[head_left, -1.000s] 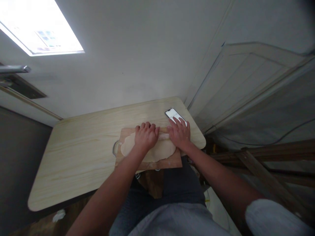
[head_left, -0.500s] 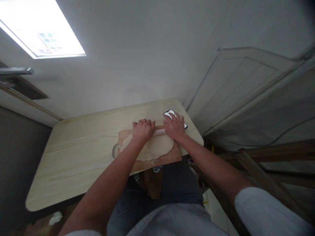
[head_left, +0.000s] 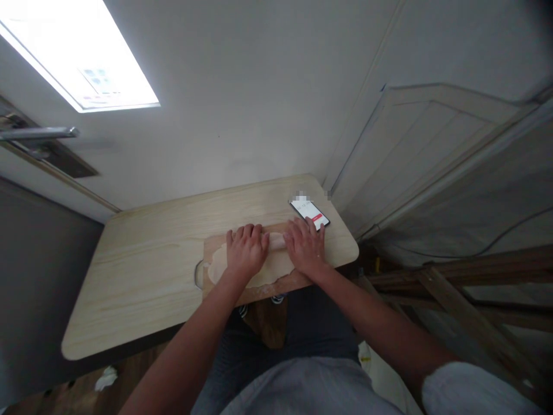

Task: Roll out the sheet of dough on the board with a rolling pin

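A pale sheet of dough [head_left: 276,270] lies flat on a brown wooden board [head_left: 285,283], which has a metal loop handle [head_left: 197,274] at its left end. Across the dough's far part runs a pale rolling pin [head_left: 277,241], showing only in the gap between my hands. My left hand [head_left: 247,249] is closed over its left part, fingers curled forward. Over the right part, my right hand [head_left: 305,246] is closed too, its fingertips close to a phone [head_left: 307,208]. Both hands hide the pin's ends.
The board sits at the front right of a light wood-grain table [head_left: 147,265] with rounded corners. Behind the table stands a white door with a metal handle [head_left: 41,134] and a bright window. Wooden beams [head_left: 458,294] are at the right.
Both hands have drawn back towards my body with the rolling pin, over the dough. More of the phone's screen now shows. The view has shifted slightly.
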Available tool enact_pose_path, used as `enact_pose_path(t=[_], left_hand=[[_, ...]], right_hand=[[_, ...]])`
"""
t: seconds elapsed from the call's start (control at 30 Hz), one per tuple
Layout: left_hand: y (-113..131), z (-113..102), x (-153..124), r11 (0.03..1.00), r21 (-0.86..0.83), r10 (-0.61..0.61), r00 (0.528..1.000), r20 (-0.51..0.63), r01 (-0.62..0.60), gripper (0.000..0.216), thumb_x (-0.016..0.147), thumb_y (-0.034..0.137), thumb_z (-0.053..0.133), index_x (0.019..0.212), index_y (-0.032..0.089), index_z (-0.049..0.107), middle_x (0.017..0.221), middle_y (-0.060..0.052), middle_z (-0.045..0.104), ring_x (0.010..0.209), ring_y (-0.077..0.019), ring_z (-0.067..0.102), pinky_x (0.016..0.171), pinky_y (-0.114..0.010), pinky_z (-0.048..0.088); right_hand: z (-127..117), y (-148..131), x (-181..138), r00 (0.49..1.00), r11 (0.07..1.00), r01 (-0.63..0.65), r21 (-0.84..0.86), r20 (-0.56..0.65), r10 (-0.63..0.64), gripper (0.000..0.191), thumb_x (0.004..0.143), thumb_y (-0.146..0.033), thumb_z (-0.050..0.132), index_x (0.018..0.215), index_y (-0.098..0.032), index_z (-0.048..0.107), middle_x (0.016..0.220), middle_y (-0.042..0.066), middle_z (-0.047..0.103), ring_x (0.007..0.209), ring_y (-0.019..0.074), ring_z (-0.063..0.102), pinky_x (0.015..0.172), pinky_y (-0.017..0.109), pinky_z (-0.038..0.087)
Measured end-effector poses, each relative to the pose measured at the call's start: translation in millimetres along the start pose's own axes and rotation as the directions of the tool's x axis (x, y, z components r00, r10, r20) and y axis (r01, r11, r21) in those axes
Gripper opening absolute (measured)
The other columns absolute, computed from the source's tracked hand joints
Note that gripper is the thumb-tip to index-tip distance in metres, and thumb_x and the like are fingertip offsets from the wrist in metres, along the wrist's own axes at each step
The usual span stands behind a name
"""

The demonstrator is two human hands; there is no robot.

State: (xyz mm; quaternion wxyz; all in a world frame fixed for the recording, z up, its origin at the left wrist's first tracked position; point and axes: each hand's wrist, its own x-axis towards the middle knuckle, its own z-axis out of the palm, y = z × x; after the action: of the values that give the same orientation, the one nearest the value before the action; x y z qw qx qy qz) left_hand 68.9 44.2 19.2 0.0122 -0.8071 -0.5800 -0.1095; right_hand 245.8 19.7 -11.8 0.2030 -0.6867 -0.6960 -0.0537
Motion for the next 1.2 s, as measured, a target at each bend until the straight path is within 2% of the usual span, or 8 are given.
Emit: enact_pose_path(t=[0.13,0.23,0.33,0.5,0.93,1.2], left_hand=[[-0.8,1.7,5.5,1.0,0.026,-0.014,1.0,0.006,0.013,0.048,0.102,0.047,0.025,0.117,0.022,0.063,0.116,-0.013,0.066,0.112,-0.0308,0.055,0.101,-0.049,0.031],[-4.8,5.1,19.3,0.999,0.036,-0.03,0.999,0.024,0.029,0.051,0.102,0.048,0.023,0.107,0.02,0.066,0.111,-0.015,0.066,0.11,-0.0321,0.056,0.094,-0.048,0.035],[-9.2,7.7,31.9,0.999,0.029,-0.029,0.998,0.057,0.027,0.053,0.102,0.048,0.022,0.106,0.019,0.065,0.11,-0.015,0.066,0.108,-0.0321,0.056,0.09,-0.048,0.037],[-15.0,9.0,42.4,1.0,0.005,-0.002,0.993,0.12,0.001,0.055,0.102,0.049,0.019,0.104,0.019,0.066,0.111,-0.015,0.067,0.108,-0.0306,0.057,0.09,-0.047,0.038],[-23.1,10.8,60.8,0.999,-0.033,0.031,0.979,0.201,-0.024,0.062,0.102,0.046,0.014,0.1,0.017,0.069,0.106,-0.016,0.071,0.1,-0.0306,0.064,0.089,-0.048,0.041],[-28.0,16.4,73.1,1.0,-0.004,0.018,0.971,0.24,-0.018,0.07,0.102,0.052,0.011,0.1,0.016,0.071,0.102,-0.018,0.073,0.098,-0.029,0.068,0.091,-0.046,0.043]], right_hand=[[4.5,-1.1,3.4,1.0,1.0,-0.015,-0.009,0.002,0.015,0.049,0.104,-0.047,0.033,0.139,-0.021,0.055,0.148,0.01,0.052,0.138,0.0343,0.036,0.115,0.062,0.014],[9.8,-1.4,18.9,1.0,1.0,-0.013,-0.018,0.001,0.013,0.049,0.104,-0.046,0.033,0.139,-0.021,0.056,0.147,0.011,0.052,0.139,0.0341,0.036,0.115,0.062,0.013],[15.5,-0.3,34.9,1.0,0.999,-0.008,-0.031,0.023,0.009,0.048,0.104,-0.045,0.033,0.139,-0.023,0.057,0.146,0.011,0.053,0.139,0.0335,0.037,0.114,0.062,0.015],[23.0,3.2,47.3,1.0,1.0,0.006,-0.024,0.024,-0.005,0.046,0.103,-0.045,0.034,0.137,-0.025,0.058,0.144,0.01,0.056,0.137,0.0332,0.04,0.114,0.06,0.017],[29.2,6.7,60.2,0.999,0.998,0.047,-0.039,0.012,-0.047,0.044,0.102,-0.042,0.036,0.135,-0.026,0.06,0.142,0.01,0.058,0.134,0.0332,0.042,0.113,0.06,0.02],[29.5,6.2,72.8,0.995,0.995,0.052,-0.081,0.09,-0.045,0.045,0.103,-0.044,0.035,0.136,-0.026,0.059,0.143,0.008,0.056,0.133,0.0314,0.041,0.113,0.058,0.022]])
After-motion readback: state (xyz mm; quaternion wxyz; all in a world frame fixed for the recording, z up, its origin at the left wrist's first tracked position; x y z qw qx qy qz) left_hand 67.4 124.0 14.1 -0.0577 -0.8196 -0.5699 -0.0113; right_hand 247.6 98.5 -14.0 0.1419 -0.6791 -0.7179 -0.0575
